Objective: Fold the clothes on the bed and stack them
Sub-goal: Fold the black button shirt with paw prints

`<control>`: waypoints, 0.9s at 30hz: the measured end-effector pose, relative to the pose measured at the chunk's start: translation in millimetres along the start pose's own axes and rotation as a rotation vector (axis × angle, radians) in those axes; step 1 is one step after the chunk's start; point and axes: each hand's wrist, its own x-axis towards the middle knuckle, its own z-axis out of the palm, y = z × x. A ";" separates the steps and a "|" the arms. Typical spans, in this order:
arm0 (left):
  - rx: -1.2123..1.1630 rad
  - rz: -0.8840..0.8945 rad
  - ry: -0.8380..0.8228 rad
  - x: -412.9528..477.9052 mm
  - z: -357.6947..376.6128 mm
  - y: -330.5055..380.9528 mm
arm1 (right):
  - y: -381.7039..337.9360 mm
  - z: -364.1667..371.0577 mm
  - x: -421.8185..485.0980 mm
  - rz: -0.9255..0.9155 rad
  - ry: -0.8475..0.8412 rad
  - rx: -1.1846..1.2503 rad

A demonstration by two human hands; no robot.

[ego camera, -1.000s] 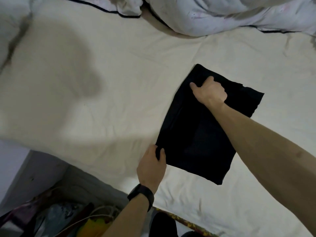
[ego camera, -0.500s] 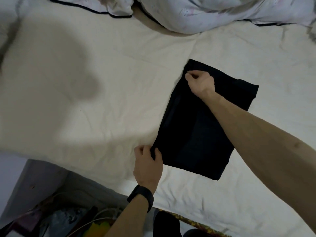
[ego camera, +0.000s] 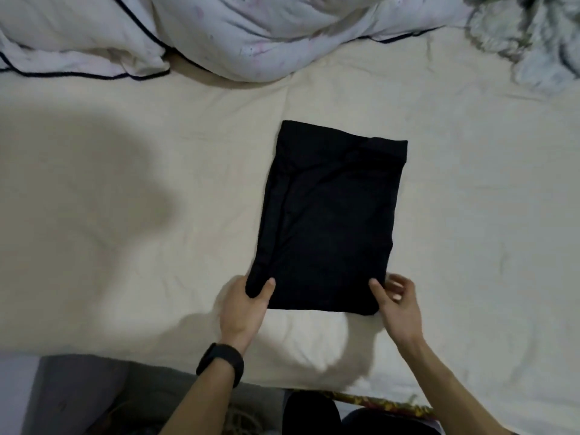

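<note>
Position: black garment (ego camera: 332, 221) lies flat on the cream sheet (ego camera: 141, 221), right of centre, already folded to a narrow rectangle with its long axis running near to far. No stack in view. White duvet (ego camera: 251, 36) is bunched along the far edge, well apart from the garment.

Left hand (ego camera: 243, 309), black wristband (ego camera: 221, 362) behind it: grasping the near left corner, thumb on top, fingers under the cloth.

Right hand (ego camera: 397, 309): thumb lies on the near right corner; the fingers show blurred just beside the edge. Cannot tell whether the grasp has closed.

Step in hand (judgement): halving the rectangle by carrying the near edge over to the far edge.

Notes for doing it well:
- Confirm the right-hand pinch takes every layer at its corner before lifting; a thumb-only contact would drag the top layer alone.
- Raise both near corners together and level, so the near edge stays straight.
- A raised ridge runs along the left side. Expect extra bulk there; hold that corner firmly.
- Land the near edge on the far edge. The far right corner sits nearer than the far left, so align to the left side first and accept a slight offset.
- Press the new fold flat with open palms before moving the piece.

Progress (judgement): one fold short of a stackable piece.
</note>
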 end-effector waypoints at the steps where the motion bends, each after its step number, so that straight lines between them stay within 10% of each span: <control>1: -0.024 -0.001 -0.051 2.5 -2.8 -1.7 | 9.6 -1.6 -2.9 0.058 -0.078 0.037; 9: -0.306 -0.222 -0.296 4.5 -8.7 -1.4 | 38.6 -1.1 5.9 0.080 -0.142 0.207; 27: -0.191 -0.163 -0.107 -112.8 38.4 -103.9 | 165.3 -54.4 -82.2 -0.061 -0.111 -0.064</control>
